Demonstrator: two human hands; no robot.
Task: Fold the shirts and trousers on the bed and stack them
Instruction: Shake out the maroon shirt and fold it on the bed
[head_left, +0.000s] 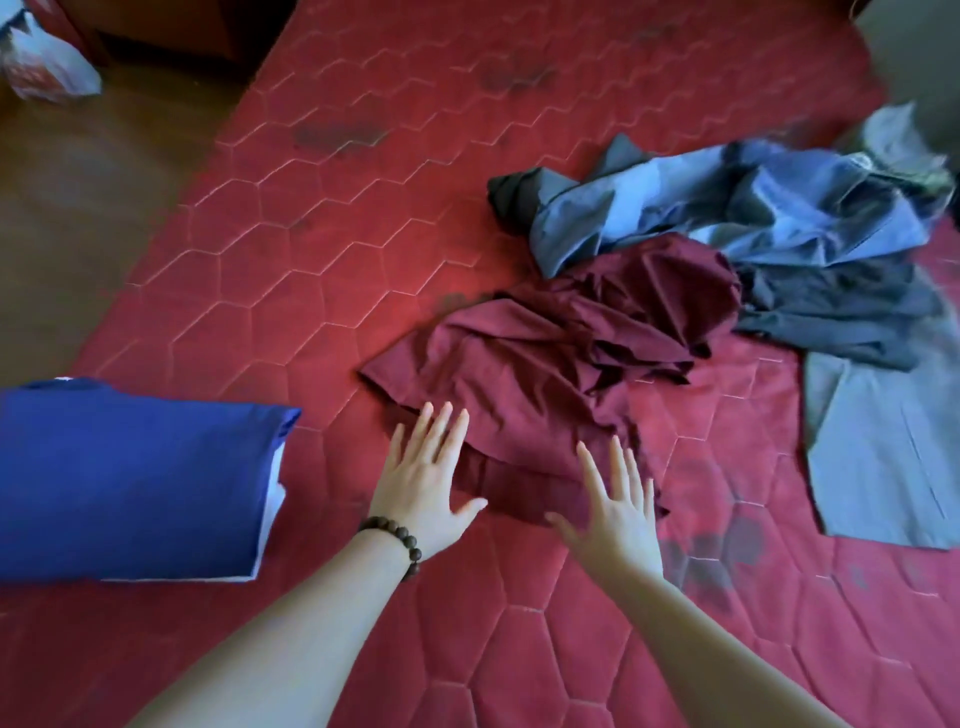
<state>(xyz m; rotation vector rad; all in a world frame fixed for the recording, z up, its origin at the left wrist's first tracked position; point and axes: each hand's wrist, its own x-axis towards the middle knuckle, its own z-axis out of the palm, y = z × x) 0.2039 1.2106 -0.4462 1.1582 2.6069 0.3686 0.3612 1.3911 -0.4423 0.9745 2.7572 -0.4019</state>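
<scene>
Both hands, the left hand (423, 480) and the right hand (615, 506), are laid flat with fingers straight on the near edge of the crumpled maroon garment (561, 358), nothing being gripped. One blue garment (130, 483) is already folded at the near left, so the maroon piece is judged next; it must be spread flat first. It lies just beyond the fingertips, with a blue, dark and grey heap (779, 234) far right, apparently unfolded.

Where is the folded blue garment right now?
The folded blue garment lies at the head view's left edge on the red mattress, left of the left hand.
</scene>
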